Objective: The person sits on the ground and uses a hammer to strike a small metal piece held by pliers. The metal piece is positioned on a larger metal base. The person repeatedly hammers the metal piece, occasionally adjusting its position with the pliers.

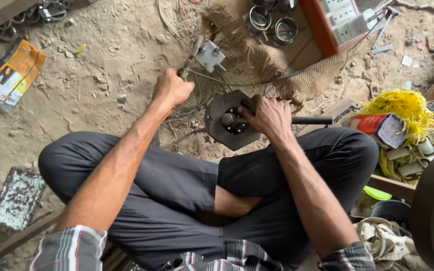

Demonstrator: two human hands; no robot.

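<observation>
Gripping a dark rod-like tool (311,120), the right hand (269,116) is curled into a fist at the edge of a dark metal plate (225,123) — a round flanged part with a hub and bolt holes, lying on the sandy ground (101,75) just in front of the crossed legs (177,180). Fingers wrap fully round the handle end; the rod runs out to the right over the knee, probably for leverage. Left hand (171,89) is also closed, knuckles up, clamped on what looks like a thin tool or wire end (184,72) just beyond the plate; can't tell exactly which. Loose wires (187,108) tangle between the two hands.

Further out — a small grey metal bracket with bolts (210,54) sits just past the left hand, next to a burlap sack (257,55) with metal rings (272,25) on it. A red-edged board with white switch sockets (340,20) lies at top right. Yellow cord bundle (403,108) and white tape rolls (428,143) sit at the right, near the knee. An orange-and-white box (11,75) lies well apart to the left; a speckled block (18,198) is at lower left.
</observation>
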